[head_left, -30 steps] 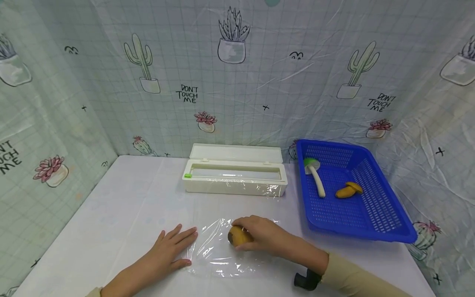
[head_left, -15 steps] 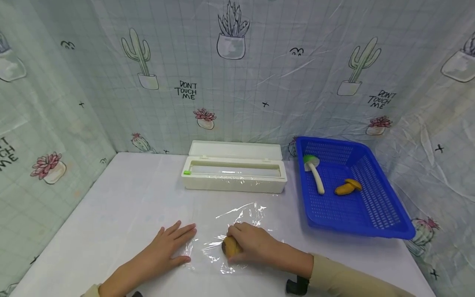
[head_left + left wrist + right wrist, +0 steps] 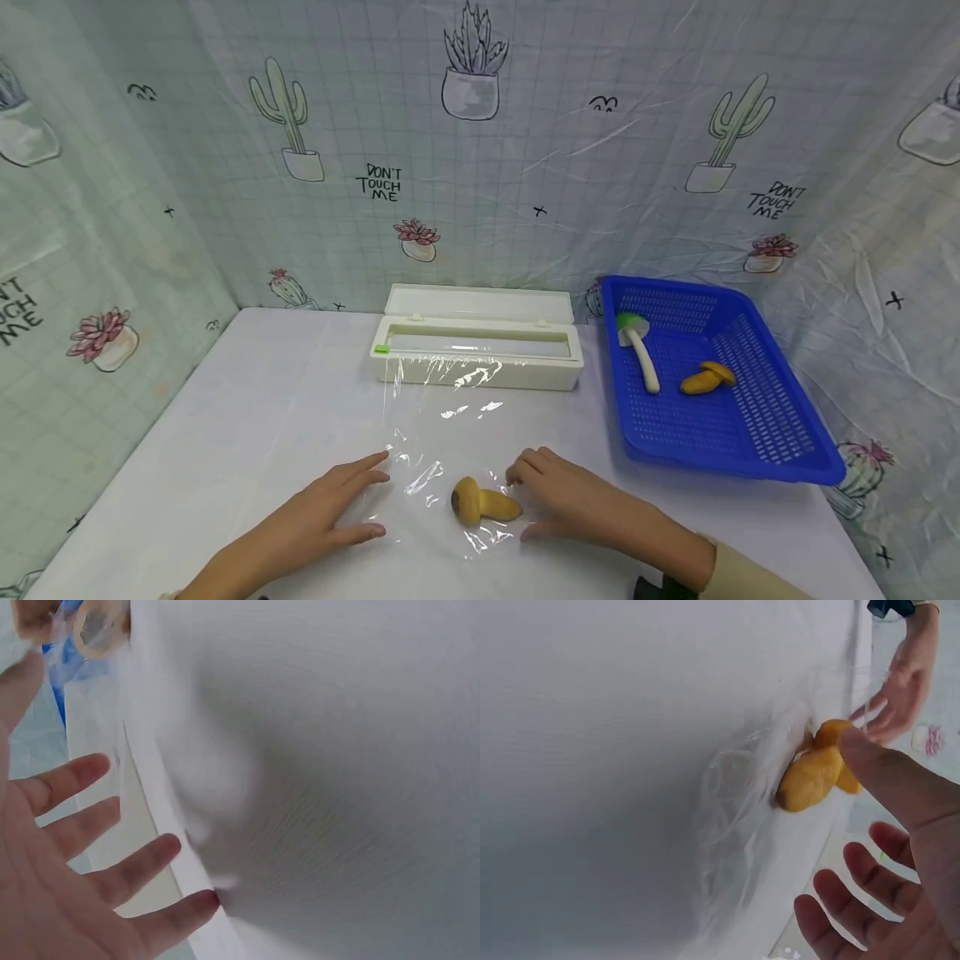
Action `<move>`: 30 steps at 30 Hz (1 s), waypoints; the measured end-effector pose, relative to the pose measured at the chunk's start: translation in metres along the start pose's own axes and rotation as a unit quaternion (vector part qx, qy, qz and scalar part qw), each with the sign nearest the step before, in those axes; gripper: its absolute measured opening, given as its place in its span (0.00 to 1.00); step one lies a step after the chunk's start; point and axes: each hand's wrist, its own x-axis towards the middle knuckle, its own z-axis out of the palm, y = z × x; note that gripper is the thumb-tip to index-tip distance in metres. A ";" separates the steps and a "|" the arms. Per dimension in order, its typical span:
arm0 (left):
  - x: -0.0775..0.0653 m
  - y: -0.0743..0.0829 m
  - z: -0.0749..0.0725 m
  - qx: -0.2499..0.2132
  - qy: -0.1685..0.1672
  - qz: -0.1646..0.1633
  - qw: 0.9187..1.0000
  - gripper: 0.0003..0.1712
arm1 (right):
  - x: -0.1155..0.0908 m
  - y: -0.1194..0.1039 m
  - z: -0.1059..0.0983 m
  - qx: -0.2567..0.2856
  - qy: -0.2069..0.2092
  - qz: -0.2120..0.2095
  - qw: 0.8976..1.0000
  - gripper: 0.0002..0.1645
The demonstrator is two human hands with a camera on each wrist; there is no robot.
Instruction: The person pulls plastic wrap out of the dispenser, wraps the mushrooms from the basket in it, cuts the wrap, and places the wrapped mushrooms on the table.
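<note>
A yellow-brown mushroom [image 3: 483, 504] lies on its side on a sheet of clear plastic wrap [image 3: 427, 479] on the white table. Just right of the mushroom's stem is my right hand [image 3: 573, 504], fingers loosely bent and holding nothing. In the right wrist view the same mushroom [image 3: 810, 780] shows beyond my thumb, with crinkled film around it. My left hand [image 3: 318, 508] is at the left edge of the film, fingers spread and relaxed, nothing in its grip. The left wrist view shows those fingers [image 3: 135, 870] extended and apart.
Behind the wrap stands a white wrap dispenser [image 3: 480, 372], its lid up and film running out toward me. To the right sits a blue basket [image 3: 626, 425] with a green-capped mushroom [image 3: 641, 358] and another yellow mushroom [image 3: 705, 379]. A patterned cloth [image 3: 540, 167] hangs behind the table.
My right hand has set the mushroom down on the film, let go and drawn back to the right. The left hand has stayed near the film's left edge.
</note>
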 end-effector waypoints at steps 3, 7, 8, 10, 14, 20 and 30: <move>-0.002 -0.003 -0.002 0.022 -0.001 0.027 0.999 0.40 | -0.023 0.005 -0.003 -0.002 0.001 -0.018 1.000 0.30; -0.002 -0.007 0.000 0.054 0.012 0.069 0.996 0.34 | -0.044 0.011 0.002 -0.021 -0.003 -0.036 0.999 0.23; -0.002 -0.008 0.001 0.059 0.025 0.083 0.995 0.30 | -0.047 0.011 0.004 -0.024 -0.005 -0.037 0.999 0.21; -0.002 -0.009 0.004 0.066 0.052 0.106 0.991 0.24 | -0.051 0.013 0.008 -0.030 -0.004 -0.045 0.999 0.17; 0.000 -0.007 0.008 0.062 0.092 0.135 0.985 0.19 | -0.057 0.015 0.014 -0.025 0.002 -0.053 0.998 0.11; 0.001 -0.007 0.012 0.062 0.082 0.139 0.985 0.23 | -0.062 0.017 0.019 -0.028 0.035 -0.051 0.998 0.10; 0.003 -0.011 0.020 0.079 0.115 0.157 0.978 0.18 | -0.061 0.013 0.015 0.007 -0.008 -0.015 1.000 0.05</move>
